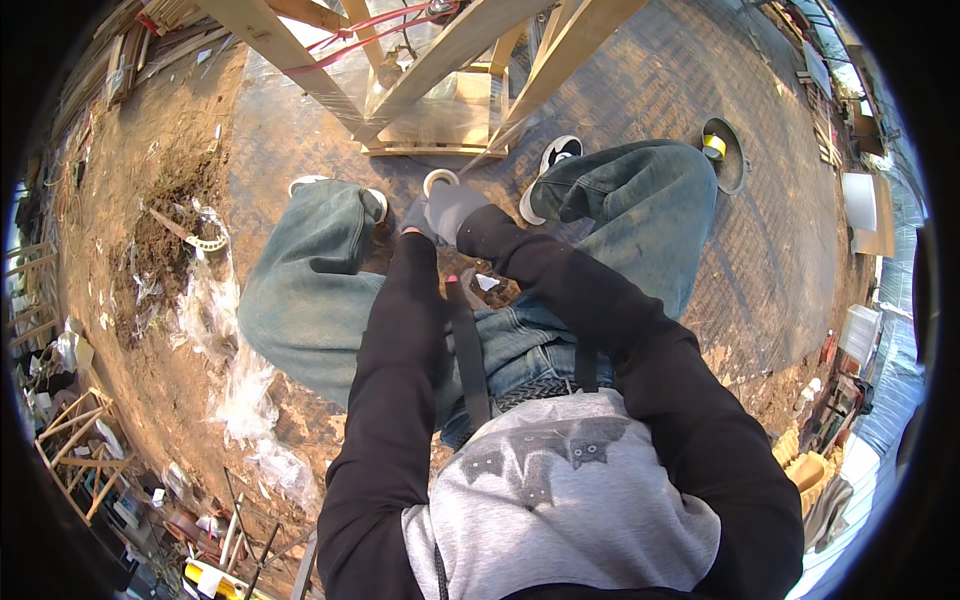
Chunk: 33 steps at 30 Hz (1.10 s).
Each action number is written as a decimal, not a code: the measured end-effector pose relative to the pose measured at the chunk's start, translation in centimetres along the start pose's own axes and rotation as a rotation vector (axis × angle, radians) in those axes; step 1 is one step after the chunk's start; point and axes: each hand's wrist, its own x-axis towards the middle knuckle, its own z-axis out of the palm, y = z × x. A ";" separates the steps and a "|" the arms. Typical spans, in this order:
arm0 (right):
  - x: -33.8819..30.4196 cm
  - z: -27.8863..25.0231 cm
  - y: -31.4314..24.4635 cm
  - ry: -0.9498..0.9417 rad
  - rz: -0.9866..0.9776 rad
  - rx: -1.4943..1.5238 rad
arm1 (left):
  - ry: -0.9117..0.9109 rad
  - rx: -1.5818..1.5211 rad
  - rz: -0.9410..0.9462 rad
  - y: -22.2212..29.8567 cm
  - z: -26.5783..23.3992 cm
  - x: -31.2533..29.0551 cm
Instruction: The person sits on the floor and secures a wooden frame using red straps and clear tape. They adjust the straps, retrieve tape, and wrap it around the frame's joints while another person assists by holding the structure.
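My right hand (456,208), in a grey glove, is closed on a pale ring-shaped roll of tape (440,179). Close against it on the left is my left hand (419,214), also gloved; its fingers are mostly hidden, so its grip is unclear. Both hands are between my knees, just short of a wooden frame (430,151) of pale slats. Clear film (435,118) appears to cover part of that frame. A thin strip (485,156) slants from near the roll up to the frame's base.
Red cord (340,55) crosses the frame's slats. Beyond my right knee lies a dark round pan (735,172) with a yellow roll (713,146) in it. Crumpled clear plastic (245,395) and a curved pale strip (207,243) litter the dirt at left. Stacked lumber (125,60) is at far left.
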 end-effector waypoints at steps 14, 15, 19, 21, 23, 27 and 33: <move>6.8 5.3 -5.0 -0.372 -0.050 0.138 | -0.105 -0.401 -0.305 2.3 -11.6 9.2; 7.5 5.9 -5.4 -0.412 -0.018 0.193 | -0.098 -0.389 -0.277 3.1 -11.7 8.5; 9.7 7.3 -7.2 -0.413 -0.229 -0.014 | -0.082 -0.353 -0.179 6.1 -11.7 5.8; 10.2 7.1 -8.1 -0.469 -0.109 0.234 | -0.077 -0.330 -0.143 7.7 -12.0 5.2; 10.5 6.6 -9.2 -0.421 -0.146 0.195 | -0.079 -0.300 -0.104 9.5 -12.7 4.9; 11.2 5.3 -11.6 -0.381 -0.121 0.182 | -0.112 -0.212 -0.020 13.9 -14.7 4.6; 14.8 5.7 -13.5 -0.484 -0.307 -0.038 | -0.050 -0.249 0.169 15.2 -15.1 2.4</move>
